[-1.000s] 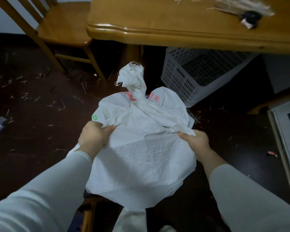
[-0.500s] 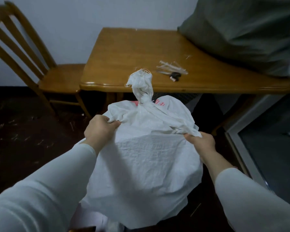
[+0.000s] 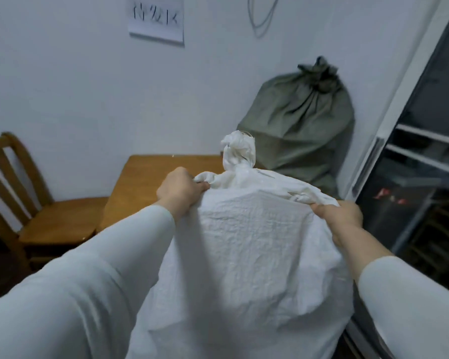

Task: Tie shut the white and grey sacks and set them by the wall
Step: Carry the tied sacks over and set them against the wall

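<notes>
Closest to us, two pale sleeves (image 3: 88, 294) reach forward from the bottom corners. Between them a bulging white sack (image 3: 249, 255) fills the lower middle, held in front of the person. The left hand (image 3: 182, 191) has its fingers curled round a bunched fold at the sack's left shoulder; the right hand (image 3: 340, 216) pinches a gathered fold at the right shoulder. The sack's neck (image 3: 237, 151) is already twisted and tied, standing upright in a short tuft just beyond the hands. Its bottom is out of view, so we cannot tell whether it hangs or rests on something.

We judge the cloth soft, crinkly and a little slick, so handfuls at the shoulders may slip. The neck, or an arm beneath the bulge, would likely give a surer hold. The sack looks full and bulky, perhaps more awkward than heavy.

Behind it stands a wooden table (image 3: 151, 177), with a wooden chair (image 3: 49, 224) to its left. Farther back a grey sack (image 3: 298, 120), also tied at the top, leans against the pale wall (image 3: 75, 86) on the right. A paper sign (image 3: 156, 19) hangs high on that wall.
</notes>
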The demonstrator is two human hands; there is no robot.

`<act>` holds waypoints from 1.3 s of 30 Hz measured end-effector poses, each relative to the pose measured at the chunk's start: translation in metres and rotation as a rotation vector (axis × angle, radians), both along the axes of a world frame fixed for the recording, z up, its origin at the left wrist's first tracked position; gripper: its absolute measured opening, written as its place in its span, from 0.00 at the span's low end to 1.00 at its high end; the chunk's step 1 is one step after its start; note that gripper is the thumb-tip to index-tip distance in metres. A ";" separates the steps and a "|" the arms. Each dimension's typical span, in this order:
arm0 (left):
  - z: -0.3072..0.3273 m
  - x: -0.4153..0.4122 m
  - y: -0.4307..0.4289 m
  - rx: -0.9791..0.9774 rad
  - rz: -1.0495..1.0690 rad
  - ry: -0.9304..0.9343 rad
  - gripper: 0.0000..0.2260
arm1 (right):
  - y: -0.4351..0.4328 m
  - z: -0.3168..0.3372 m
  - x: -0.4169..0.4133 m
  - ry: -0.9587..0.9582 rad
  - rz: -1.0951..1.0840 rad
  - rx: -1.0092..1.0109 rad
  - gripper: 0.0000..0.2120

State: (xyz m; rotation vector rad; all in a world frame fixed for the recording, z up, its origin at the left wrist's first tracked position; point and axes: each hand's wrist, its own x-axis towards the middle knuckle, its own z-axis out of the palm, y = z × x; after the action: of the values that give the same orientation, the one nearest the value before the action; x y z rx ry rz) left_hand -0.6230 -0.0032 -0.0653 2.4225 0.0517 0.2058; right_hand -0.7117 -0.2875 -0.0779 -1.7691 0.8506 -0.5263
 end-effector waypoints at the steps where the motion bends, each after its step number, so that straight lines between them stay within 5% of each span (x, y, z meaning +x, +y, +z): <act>1: 0.019 0.000 -0.005 -0.003 -0.011 -0.032 0.16 | -0.004 0.019 -0.002 -0.031 -0.037 -0.022 0.19; 19: 0.324 0.004 0.035 -0.059 0.096 -0.672 0.20 | 0.030 0.313 0.022 -0.624 -0.063 -0.169 0.14; 39: 0.398 0.257 0.201 0.091 0.337 -0.971 0.23 | 0.191 0.357 0.340 -0.875 0.014 -0.125 0.07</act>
State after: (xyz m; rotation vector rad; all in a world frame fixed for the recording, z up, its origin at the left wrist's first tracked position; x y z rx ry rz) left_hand -0.3659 0.1982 0.3323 2.1361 0.0088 1.5170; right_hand -0.3718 -0.0961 0.2794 -1.4242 0.1880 -1.2379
